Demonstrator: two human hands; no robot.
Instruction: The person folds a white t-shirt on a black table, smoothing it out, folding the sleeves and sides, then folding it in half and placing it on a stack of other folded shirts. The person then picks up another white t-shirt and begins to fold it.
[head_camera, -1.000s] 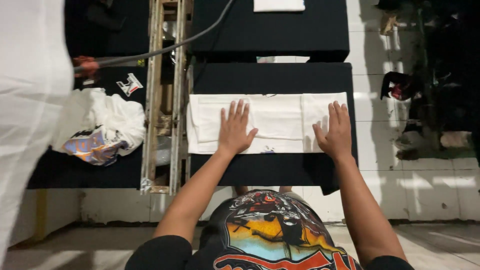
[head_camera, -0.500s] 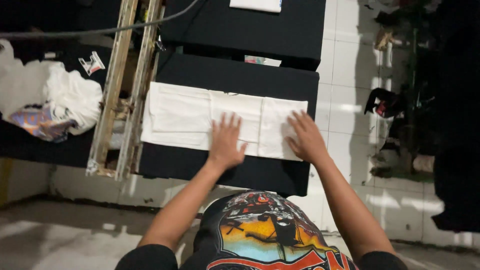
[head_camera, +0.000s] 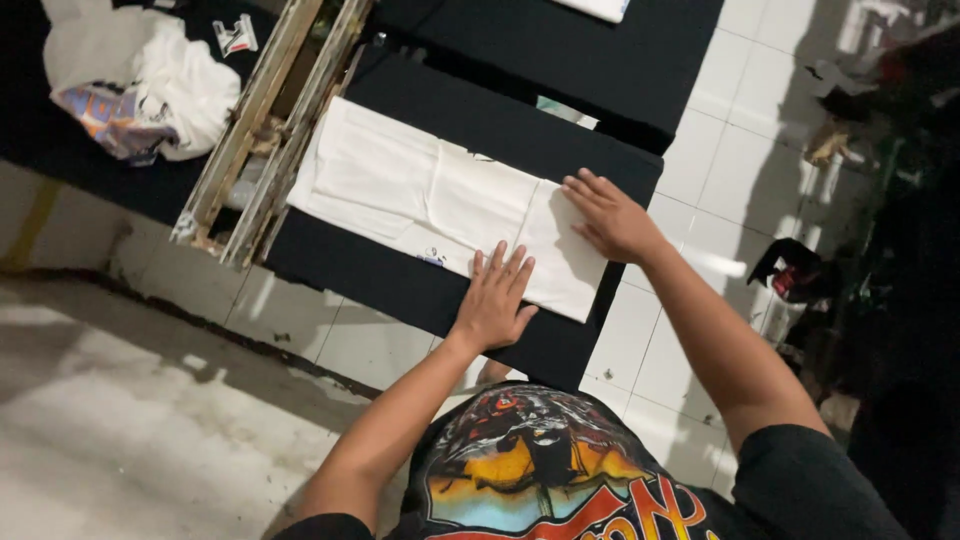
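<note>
A folded white cloth (head_camera: 420, 195) lies flat on a black board (head_camera: 520, 130). My left hand (head_camera: 495, 298) rests palm down on the cloth's near edge, fingers spread. My right hand (head_camera: 608, 215) presses flat on the cloth's right end, fingers apart. Neither hand grips anything. My arms reach forward over my printed black shirt (head_camera: 545, 470).
A heap of white and printed cloth (head_camera: 140, 85) lies on a black surface at the far left. A worn wooden frame (head_camera: 265, 120) runs between that surface and the board. A second black board (head_camera: 560, 45) with a white piece (head_camera: 600, 8) sits behind. White floor tiles (head_camera: 720, 160) and dark clutter (head_camera: 800, 275) at right.
The view has tilted and swung, so the board now runs diagonally. My left hand has slid toward the cloth's near edge and my right hand stays on the right end.
</note>
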